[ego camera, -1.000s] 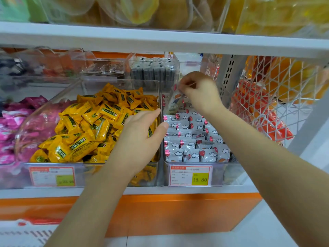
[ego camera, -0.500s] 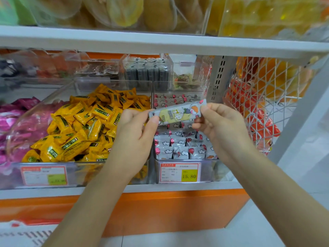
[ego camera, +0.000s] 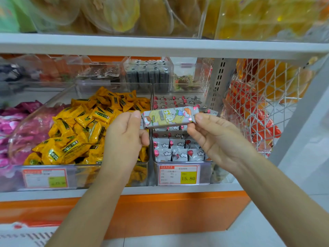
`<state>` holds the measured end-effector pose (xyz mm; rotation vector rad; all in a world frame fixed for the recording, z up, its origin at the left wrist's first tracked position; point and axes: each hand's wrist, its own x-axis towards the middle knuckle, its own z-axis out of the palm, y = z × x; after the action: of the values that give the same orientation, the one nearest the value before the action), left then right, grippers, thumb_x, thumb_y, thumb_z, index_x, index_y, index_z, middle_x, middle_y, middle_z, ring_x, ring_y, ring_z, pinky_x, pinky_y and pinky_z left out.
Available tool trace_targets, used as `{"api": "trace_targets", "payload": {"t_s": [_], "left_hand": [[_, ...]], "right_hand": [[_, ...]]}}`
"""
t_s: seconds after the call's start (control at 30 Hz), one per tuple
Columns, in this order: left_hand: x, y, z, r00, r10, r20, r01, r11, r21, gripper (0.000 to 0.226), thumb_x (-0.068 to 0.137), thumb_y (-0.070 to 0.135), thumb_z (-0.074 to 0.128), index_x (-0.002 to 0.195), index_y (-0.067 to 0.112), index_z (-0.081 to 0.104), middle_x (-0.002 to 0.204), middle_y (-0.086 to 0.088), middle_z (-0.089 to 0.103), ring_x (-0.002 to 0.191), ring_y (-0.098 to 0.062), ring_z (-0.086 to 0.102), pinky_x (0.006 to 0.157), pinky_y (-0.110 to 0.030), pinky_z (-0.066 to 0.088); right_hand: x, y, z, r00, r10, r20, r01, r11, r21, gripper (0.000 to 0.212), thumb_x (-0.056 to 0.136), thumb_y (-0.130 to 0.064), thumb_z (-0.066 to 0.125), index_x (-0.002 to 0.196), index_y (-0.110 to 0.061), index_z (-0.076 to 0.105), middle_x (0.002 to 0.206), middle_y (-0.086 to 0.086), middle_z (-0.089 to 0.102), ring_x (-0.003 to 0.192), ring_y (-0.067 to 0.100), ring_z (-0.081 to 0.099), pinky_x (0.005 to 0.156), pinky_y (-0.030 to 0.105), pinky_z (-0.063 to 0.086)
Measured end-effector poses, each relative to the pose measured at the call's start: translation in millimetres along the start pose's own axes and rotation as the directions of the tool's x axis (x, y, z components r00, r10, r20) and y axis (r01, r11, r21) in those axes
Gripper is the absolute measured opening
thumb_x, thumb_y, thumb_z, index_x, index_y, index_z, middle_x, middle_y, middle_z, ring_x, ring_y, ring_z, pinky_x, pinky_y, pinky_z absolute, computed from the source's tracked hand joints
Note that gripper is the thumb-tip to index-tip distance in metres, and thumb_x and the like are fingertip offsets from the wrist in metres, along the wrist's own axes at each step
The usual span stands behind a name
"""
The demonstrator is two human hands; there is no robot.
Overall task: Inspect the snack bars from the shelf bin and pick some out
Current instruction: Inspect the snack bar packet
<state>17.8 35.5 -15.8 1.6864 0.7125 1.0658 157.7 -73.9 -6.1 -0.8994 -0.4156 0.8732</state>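
Silver snack bar (ego camera: 169, 118) pinched by left hand (ego camera: 124, 138) and right hand (ego camera: 213, 138) (tag (ego camera: 179, 175): 15.80).

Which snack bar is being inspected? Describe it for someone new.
Find the clear plastic bin bearing the yellow 15.80 price tag. Above it, the left hand and right hand pinch one long silver-wrapped bar by its ends. Unlike the binned cloud-print packets, it shows a yellow cartoon panel.

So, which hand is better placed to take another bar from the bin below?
Probably the right hand: it hangs directly over the bin of grey bars, while the left hand sits over the yellow sweets. Both pinch the snack bar now.
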Motion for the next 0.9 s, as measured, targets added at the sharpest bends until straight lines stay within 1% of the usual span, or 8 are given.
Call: {"api": "trace_targets", "payload": {"t_s": [0.13, 0.23, 0.3, 0.37, 0.47, 0.6, 0.73, 0.9], "left_hand": [[-0.6, 5.6, -5.4, 0.979, -0.17, 0.116, 0.196, 0.941, -0.275, 0.033, 0.1, 0.025, 0.036, 0.071, 0.013, 0.043, 0.045, 0.003, 0.046, 0.038, -0.008, 0.027, 0.037, -0.018, 0.022], [-0.5, 9.0, -8.4, 0.946, -0.235, 0.224, 0.32, 0.794, -0.516, 0.03, 0.1, 0.02, 0.037, 0.071, 0.013, 0.037, 0.047, 0.004, 0.045, 0.037, -0.005, 0.029, 0.035, -0.014, 0.025], [-0.6, 10.3, -9.6, 0.934, -0.246, 0.26, 0.355, 0.732, -0.581, 0.026, 0.1, 0.018, 0.038, 0.073, 0.014, 0.037, 0.048, 0.005, 0.045, 0.037, -0.004, 0.03, 0.034, -0.014, 0.028], [-1.4, 10.5, -9.6, 0.951, -0.208, 0.229, 0.299, 0.803, -0.515, 0.023, 0.1, 0.017, 0.037, 0.078, 0.013, 0.041, 0.048, 0.004, 0.048, 0.039, -0.005, 0.031, 0.036, -0.014, 0.029], [-2.5, 10.4, -8.1, 0.989, -0.068, 0.13, 0.099, 0.963, -0.251, 0.019, 0.1, 0.019, 0.037, 0.084, 0.015, 0.048, 0.05, 0.001, 0.055, 0.04, -0.006, 0.036, 0.038, -0.015, 0.032], [-6.1, 10.4, -3.8, 0.987, 0.123, 0.104, -0.121, 0.992, -0.019, 0.019, 0.099, 0.022, 0.036, 0.085, 0.026, 0.049, 0.056, 0.003, 0.062, 0.044, -0.001, 0.045, 0.044, -0.011, 0.036], [-6.8, 10.4, -3.4, 0.987, 0.141, 0.074, -0.143, 0.989, 0.029, 0.025, 0.1, 0.024, 0.033, 0.082, 0.027, 0.05, 0.065, -0.007, 0.061, 0.052, 0.001, 0.049, 0.054, -0.016, 0.039], [-5.9, 9.4, -3.7, 0.994, 0.09, 0.069, -0.089, 0.996, -0.014, 0.023, 0.099, 0.025, 0.035, 0.101, 0.028, 0.057, 0.065, 0.0, 0.054, 0.05, -0.003, 0.044, 0.046, -0.015, 0.037]], "right_hand": [[-0.6, -0.7, 1.0, 1.0, 0.022, -0.004, -0.022, 0.999, 0.048, 0.015, 0.082, 0.002, 0.055, 0.069, 0.0, 0.063, 0.057, 0.007, 0.066, 0.054, 0.011, 0.067, 0.051, 0.016, 0.053], [-0.7, 1.0, 2.2, 1.0, 0.009, 0.017, -0.01, 0.999, 0.035, 0.007, 0.083, 0.003, 0.053, 0.078, 0.001, 0.057, 0.056, 0.006, 0.066, 0.054, 0.01, 0.067, 0.052, 0.015, 0.053], [-0.2, 1.3, 2.1, 0.999, -0.015, 0.028, 0.016, 1.0, -0.013, 0.008, 0.085, 0.005, 0.052, 0.079, 0.001, 0.056, 0.057, 0.006, 0.065, 0.055, 0.011, 0.066, 0.053, 0.016, 0.054], [-0.4, -0.8, 1.7, 0.998, -0.052, 0.04, 0.055, 0.995, -0.087, 0.008, 0.087, 0.006, 0.051, 0.084, 0.0, 0.056, 0.061, 0.007, 0.063, 0.057, 0.013, 0.066, 0.055, 0.019, 0.054], [-1.9, -3.9, 1.5, 0.993, -0.095, 0.066, 0.106, 0.976, -0.189, 0.013, 0.091, 0.0, 0.05, 0.098, -0.006, 0.06, 0.078, 0.014, 0.062, 0.061, 0.019, 0.067, 0.057, 0.024, 0.055], [-4.6, -3.3, 4.8, 0.989, -0.128, 0.067, 0.142, 0.946, -0.29, 0.017, 0.093, -0.019, 0.053, 0.097, -0.006, 0.063, 0.087, 0.012, 0.065, 0.066, 0.02, 0.067, 0.054, 0.024, 0.055], [-4.3, -5.1, 2.1, 0.982, -0.159, 0.105, 0.185, 0.925, -0.331, 0.01, 0.09, -0.005, 0.056, 0.097, -0.009, 0.062, 0.099, 0.02, 0.059, 0.077, 0.024, 0.06, 0.059, 0.024, 0.053], [-3.6, -4.7, -0.9, 0.957, -0.222, 0.184, 0.284, 0.841, -0.46, 0.031, 0.084, 0.008, 0.059, 0.103, -0.016, 0.064, 0.104, 0.007, 0.062, 0.072, 0.02, 0.065, 0.066, 0.025, 0.053]]}}
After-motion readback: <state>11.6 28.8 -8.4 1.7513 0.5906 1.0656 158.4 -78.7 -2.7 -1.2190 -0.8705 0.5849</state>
